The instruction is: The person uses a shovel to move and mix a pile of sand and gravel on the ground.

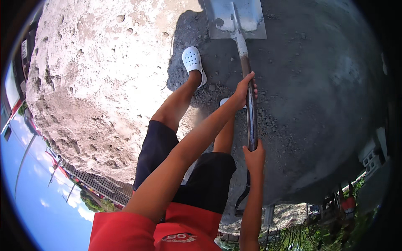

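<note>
A long-handled shovel [251, 119] runs from the top of the view down between my arms. Its flat, squarish metal blade lies on the ground at the far end, worn and streaked with pale residue. My left hand [246, 90] is wrapped round the upper part of the dark shaft, nearer the blade. Lower down, my right hand [255, 157] is closed round the handle, closer to my body. Past my right hand, the handle's dark end reaches down beside my shorts, partly hidden by my forearm.
My foot in a white clog [192, 60] stands left of the shovel; the other clog is mostly hidden behind my left arm. Loose gravel [270, 125] lies right of the shaft. Hollow blocks [370, 161] stand at the right, more [100, 184] at lower left. A person in red [347, 204] is beyond.
</note>
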Tool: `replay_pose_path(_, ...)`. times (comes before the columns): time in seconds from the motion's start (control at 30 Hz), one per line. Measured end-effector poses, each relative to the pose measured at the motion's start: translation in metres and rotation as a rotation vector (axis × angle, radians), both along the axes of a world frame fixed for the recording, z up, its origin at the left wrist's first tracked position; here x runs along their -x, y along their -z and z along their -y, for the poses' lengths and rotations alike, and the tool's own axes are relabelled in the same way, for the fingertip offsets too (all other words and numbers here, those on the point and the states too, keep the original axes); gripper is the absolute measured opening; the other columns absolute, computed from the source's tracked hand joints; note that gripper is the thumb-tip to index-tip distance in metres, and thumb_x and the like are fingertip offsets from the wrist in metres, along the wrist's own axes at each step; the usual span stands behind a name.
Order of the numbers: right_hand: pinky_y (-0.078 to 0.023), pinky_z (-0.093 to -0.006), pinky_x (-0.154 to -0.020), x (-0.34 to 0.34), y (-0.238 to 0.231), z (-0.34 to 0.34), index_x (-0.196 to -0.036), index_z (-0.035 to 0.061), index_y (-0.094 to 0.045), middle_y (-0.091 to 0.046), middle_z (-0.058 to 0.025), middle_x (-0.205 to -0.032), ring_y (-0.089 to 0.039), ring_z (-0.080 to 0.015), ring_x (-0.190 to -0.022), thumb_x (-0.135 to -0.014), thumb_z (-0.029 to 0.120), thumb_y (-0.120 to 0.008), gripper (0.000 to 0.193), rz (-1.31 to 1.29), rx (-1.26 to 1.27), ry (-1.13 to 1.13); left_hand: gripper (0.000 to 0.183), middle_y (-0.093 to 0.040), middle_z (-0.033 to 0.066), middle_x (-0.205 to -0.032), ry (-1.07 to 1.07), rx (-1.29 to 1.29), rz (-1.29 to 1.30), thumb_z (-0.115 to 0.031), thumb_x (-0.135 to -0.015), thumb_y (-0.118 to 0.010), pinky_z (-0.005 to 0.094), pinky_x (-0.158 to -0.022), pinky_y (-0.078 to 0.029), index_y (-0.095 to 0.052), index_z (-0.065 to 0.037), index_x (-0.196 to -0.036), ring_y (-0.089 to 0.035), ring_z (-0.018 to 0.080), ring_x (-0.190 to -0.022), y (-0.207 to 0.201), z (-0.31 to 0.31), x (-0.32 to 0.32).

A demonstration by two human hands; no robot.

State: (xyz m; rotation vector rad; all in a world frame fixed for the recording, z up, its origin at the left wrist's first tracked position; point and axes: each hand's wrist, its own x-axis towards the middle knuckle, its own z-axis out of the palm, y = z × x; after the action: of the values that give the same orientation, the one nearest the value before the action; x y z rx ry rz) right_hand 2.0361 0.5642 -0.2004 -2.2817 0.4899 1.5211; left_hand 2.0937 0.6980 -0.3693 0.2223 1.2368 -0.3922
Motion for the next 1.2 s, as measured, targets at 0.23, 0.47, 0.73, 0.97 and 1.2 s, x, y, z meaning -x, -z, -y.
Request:
replay_pose_path(0.23, -0.047, -0.0405, -0.069, 0.108, 0.002, 0.059, -0.108, 0.0019, -0.046, -0.061, -0.0204, -0.087, -0.061, -0.0363, -0.082, -0.075, 0.018, -0.064, 0.041, -0.073, 0.135, -0.177, 0.023, -0.046, 0.0016, -0.062, 0.163, 0.057, -0.182, -0.028, -0.075, -0.061, 0.0293, -0.049, -0.046, -0.048, -0.009, -0.074, -0.050, 0.0141, -0.054, 0.014, 0.065, 0.113)
replay_pose_path(0.47, -0.047, -0.0423, -0.072, 0.108, 0.030, 0.005, -0.110, -0.0002, -0.045, -0.060, -0.0211, -0.094, -0.060, -0.0358, -0.087, -0.081, 0.021, -0.058, 0.038, -0.053, 0.138, -0.203, 0.034, -0.047, 0.0055, -0.066, 0.368, 0.011, -0.298, -0.035, -0.076, -0.058, 0.0348, -0.055, -0.049, -0.049, -0.004, -0.088, -0.052, 0.0170, -0.054, 0.070, 0.030, 0.136)
replay_pose_path(0.73, -0.048, -0.0425, -0.073, 0.102, 0.046, 0.018, -0.110, -0.0011, -0.046, -0.060, -0.0210, -0.093, -0.060, -0.0353, -0.087, -0.080, 0.022, -0.059, 0.040, 0.023, 0.043, -0.144, 0.034, -0.050, 0.0057, -0.063, 0.306, -0.119, -0.216, -0.029, -0.073, -0.062, 0.0320, -0.050, -0.049, -0.051, -0.001, -0.089, -0.054, 0.0165, -0.054, 0.073, 0.023, 0.103)
replay_pose_path(0.97, -0.050, -0.0303, -0.056, -0.001, 0.086, -0.096, -0.102, 0.0004, -0.049, -0.055, -0.0104, -0.076, -0.060, -0.0179, -0.063, -0.076, 0.016, -0.062, 0.032, -0.047, -0.447, 0.189, 0.037, -0.062, 0.0180, -0.082, 1.165, -0.986, 0.030, -0.029, -0.078, -0.054, 0.0352, -0.064, -0.050, -0.053, 0.000, -0.102, -0.063, 0.0286, -0.074, 0.089, -0.144, -0.019)
replay_pose_path(1.2, -0.038, -0.0221, -0.043, -0.007, 0.077, -0.068, -0.110, 0.0006, -0.041, -0.043, -0.0012, -0.068, -0.041, -0.0080, -0.047, -0.082, 0.017, -0.054, 0.035, -0.637, -1.252, 1.356, 0.058, -0.055, 0.0281, -0.100, 1.580, -1.323, 0.046, -0.025, -0.068, -0.059, 0.0338, -0.078, -0.048, -0.033, 0.012, -0.105, -0.060, 0.0328, -0.089, 0.011, -0.101, -0.093)
